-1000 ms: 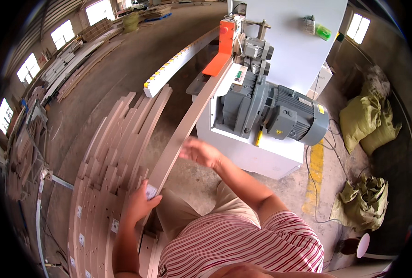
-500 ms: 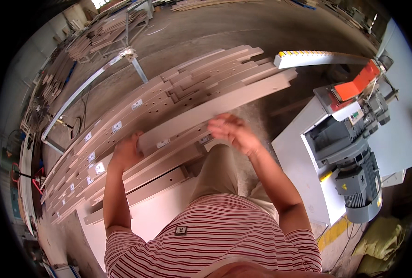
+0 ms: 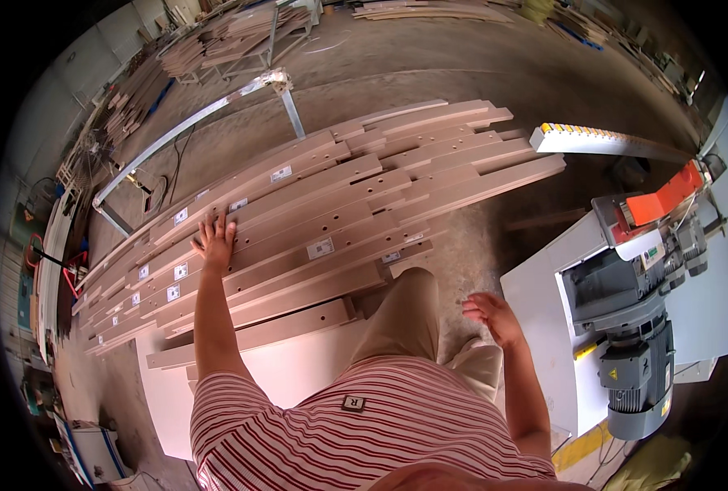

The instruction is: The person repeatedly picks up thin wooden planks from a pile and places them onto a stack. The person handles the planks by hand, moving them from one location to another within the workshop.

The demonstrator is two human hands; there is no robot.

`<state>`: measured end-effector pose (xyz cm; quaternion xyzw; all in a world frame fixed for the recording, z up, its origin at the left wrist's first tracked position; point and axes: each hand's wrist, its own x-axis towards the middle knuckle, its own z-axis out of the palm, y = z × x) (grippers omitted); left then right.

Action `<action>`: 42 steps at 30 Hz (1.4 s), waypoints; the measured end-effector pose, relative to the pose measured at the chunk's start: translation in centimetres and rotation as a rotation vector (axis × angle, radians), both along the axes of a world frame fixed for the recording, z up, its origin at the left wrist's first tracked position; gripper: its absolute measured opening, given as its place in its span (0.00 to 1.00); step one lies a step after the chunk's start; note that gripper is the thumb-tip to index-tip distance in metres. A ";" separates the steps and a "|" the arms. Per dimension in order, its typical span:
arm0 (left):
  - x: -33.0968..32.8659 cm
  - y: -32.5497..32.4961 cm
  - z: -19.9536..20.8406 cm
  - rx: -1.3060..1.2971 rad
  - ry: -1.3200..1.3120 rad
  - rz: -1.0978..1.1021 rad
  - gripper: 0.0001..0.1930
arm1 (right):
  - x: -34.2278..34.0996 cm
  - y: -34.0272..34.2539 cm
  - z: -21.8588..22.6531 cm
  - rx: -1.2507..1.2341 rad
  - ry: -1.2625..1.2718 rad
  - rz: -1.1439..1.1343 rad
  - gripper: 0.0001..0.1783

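Long brown boards point(image 3: 298, 209) lie side by side in a wide, staggered stack in front of me. Several have drilled holes, and white paper labels point(image 3: 321, 249) are stuck on some of them. My left hand point(image 3: 214, 242) rests palm down on the far part of the stack, fingers spread. Away from the boards, my right hand point(image 3: 493, 317) hangs between my knee and the white machine cabinet point(image 3: 556, 327). Its fingers are loosely curled and apart, with nothing in them.
Right of me stands a machine with a grey motor point(image 3: 638, 368), an orange guard point(image 3: 662, 196) and a pale rail point(image 3: 601, 141). A metal frame point(image 3: 192, 119) stands behind the stack. A white panel point(image 3: 274, 360) lies under its near edge. More planks point(image 3: 233, 37) are piled far back.
My left hand has moved farther across the stack and spread flat. My right hand has drawn back from the boards toward the machine. The nearer plain board lies farther right relative to the pile.
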<state>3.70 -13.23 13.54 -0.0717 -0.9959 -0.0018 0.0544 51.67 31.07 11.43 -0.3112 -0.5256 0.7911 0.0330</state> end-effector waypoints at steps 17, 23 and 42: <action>-9.7 5.7 -1.5 0.022 0.091 -0.026 0.30 | 7.6 0.2 -7.4 -0.038 -0.248 -0.275 0.13; -9.5 11.4 0.1 0.065 0.075 -0.081 0.31 | 7.1 -0.3 -7.8 -0.011 -0.282 -0.276 0.13; -6.4 10.6 1.3 0.045 0.177 -0.269 0.29 | 15.2 -1.0 -19.3 0.101 -0.431 -0.385 0.09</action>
